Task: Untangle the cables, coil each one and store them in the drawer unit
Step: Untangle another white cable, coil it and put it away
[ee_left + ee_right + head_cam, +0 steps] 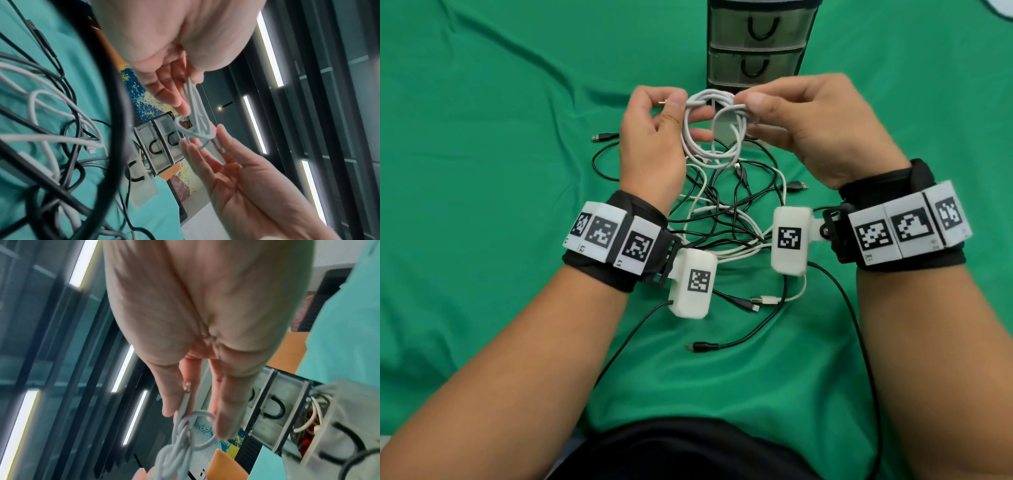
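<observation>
A white cable [709, 144] wound into a coil is held up between both hands above the green cloth. My left hand [671, 102] pinches the coil's left side with thumb and forefinger, a metal plug tip sticking out beside the thumb. My right hand [751, 99] pinches the cable's end where it wraps around the top of the coil [185, 434]; its plug [186, 395] lies along the fingers. Below my wrists lies a tangle of black and white cables [722, 212]. The dark drawer unit [756, 41] stands just behind the hands.
The lowest drawer [308, 418] is pulled out and holds cables. Loose plugs lie around the pile: one black [599, 137] at the left, one black [796, 186] at the right, others [702, 347] near my body. Green cloth [482, 171] covers the table.
</observation>
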`<action>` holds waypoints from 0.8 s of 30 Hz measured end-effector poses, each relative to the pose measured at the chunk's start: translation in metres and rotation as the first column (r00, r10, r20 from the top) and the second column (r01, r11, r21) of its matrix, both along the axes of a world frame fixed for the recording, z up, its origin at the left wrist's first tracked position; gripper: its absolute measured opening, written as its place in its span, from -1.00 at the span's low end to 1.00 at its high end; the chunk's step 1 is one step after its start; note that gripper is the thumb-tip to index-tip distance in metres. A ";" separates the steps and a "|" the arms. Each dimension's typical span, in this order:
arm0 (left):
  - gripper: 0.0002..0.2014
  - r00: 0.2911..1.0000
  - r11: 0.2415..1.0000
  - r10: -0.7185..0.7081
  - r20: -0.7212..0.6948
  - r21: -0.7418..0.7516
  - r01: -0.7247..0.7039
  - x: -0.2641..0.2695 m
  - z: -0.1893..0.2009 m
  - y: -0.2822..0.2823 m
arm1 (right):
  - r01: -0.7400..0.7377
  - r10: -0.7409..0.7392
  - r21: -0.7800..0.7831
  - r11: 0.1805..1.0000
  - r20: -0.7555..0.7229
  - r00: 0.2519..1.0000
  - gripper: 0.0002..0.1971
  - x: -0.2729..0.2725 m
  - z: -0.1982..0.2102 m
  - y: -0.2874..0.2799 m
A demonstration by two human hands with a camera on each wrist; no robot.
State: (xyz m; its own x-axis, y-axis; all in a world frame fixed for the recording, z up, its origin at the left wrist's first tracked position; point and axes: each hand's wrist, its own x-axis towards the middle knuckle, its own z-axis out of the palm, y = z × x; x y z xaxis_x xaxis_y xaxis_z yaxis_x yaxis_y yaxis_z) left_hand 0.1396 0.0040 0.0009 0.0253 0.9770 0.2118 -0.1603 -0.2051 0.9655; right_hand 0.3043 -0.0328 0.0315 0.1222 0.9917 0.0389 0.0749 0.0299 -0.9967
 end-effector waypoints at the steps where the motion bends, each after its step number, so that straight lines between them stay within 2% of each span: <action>1: -0.90 1.000 1.000 0.001 0.020 -0.003 -0.001 0.000 0.001 0.000 | -0.011 0.011 0.004 1.000 -0.006 1.000 -0.89 0.000 -0.001 0.000; 6: -0.88 0.990 0.998 -0.050 0.131 -0.030 0.055 0.001 0.002 -0.001 | -0.077 0.062 -0.086 0.993 -0.169 0.984 -0.78 0.007 -0.002 0.000; 10: -0.87 0.980 0.993 -0.110 0.163 -0.033 0.117 0.001 0.009 0.002 | -0.143 0.130 -0.079 0.987 -0.155 0.979 -0.81 0.012 0.003 -0.004; 15: -0.87 0.986 0.988 -0.151 -0.072 0.026 0.153 0.009 0.029 0.011 | -0.029 0.035 0.069 0.997 -0.094 0.995 -0.92 0.018 0.018 -0.001; 18: -0.89 0.976 0.984 -0.172 -0.130 0.030 0.177 0.017 0.038 0.019 | 0.063 -0.058 0.154 0.986 -0.032 0.998 -0.92 0.027 0.029 0.002; 21: -0.77 0.950 0.987 -0.149 -0.274 0.016 0.159 0.021 0.038 0.027 | 0.137 -0.150 0.231 0.963 0.043 0.988 -0.93 0.034 0.038 0.003; 24: -0.65 0.894 0.988 -0.155 -0.420 -0.045 0.150 0.021 0.028 0.035 | 0.220 -0.270 0.288 0.932 0.147 0.951 -0.92 0.040 0.042 0.009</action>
State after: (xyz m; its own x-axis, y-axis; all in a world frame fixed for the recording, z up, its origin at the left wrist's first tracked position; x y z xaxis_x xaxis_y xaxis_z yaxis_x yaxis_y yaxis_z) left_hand 0.1608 0.0389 0.0290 0.2583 0.9562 0.1375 0.2330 -0.1998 0.9517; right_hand 0.3442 -0.0238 0.0739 0.3266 0.8818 0.3403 0.2919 0.2483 -0.9237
